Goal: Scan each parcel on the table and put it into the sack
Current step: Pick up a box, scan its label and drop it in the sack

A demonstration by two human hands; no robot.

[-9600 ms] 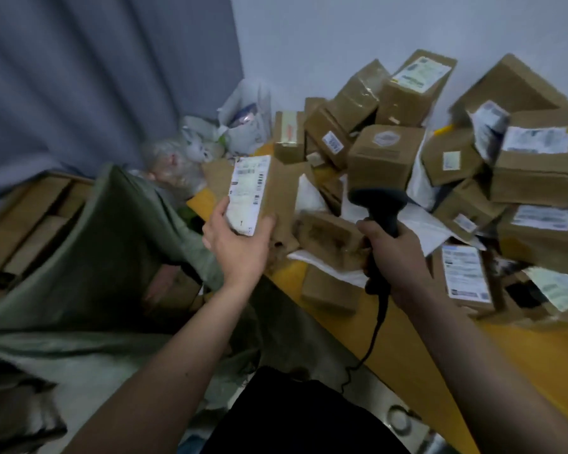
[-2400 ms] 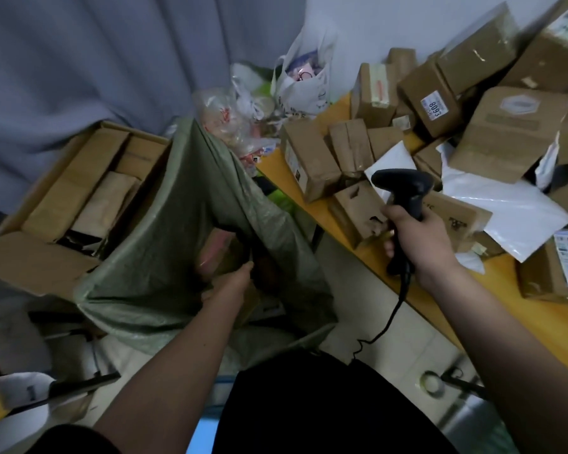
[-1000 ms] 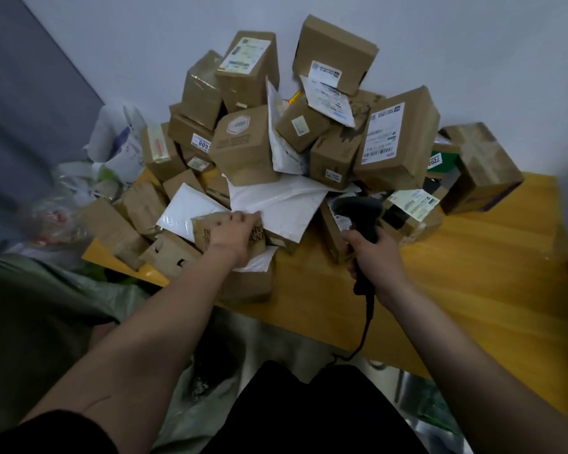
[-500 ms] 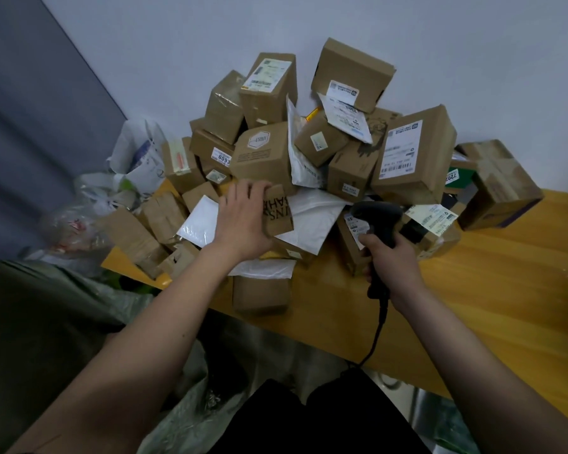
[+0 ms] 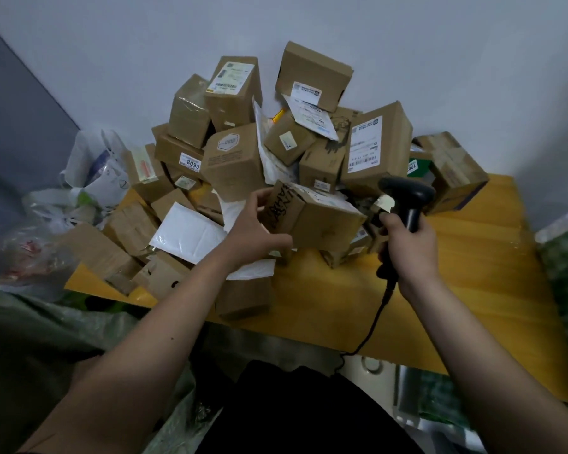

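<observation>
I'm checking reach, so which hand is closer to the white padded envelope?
Left. The left hand grips a box just right of the envelope; the right hand holds the scanner farther right.

Sack [image 5: 30,339] cut off at left edge, label text on boxes [image 5: 363,149] too small to read.
</observation>
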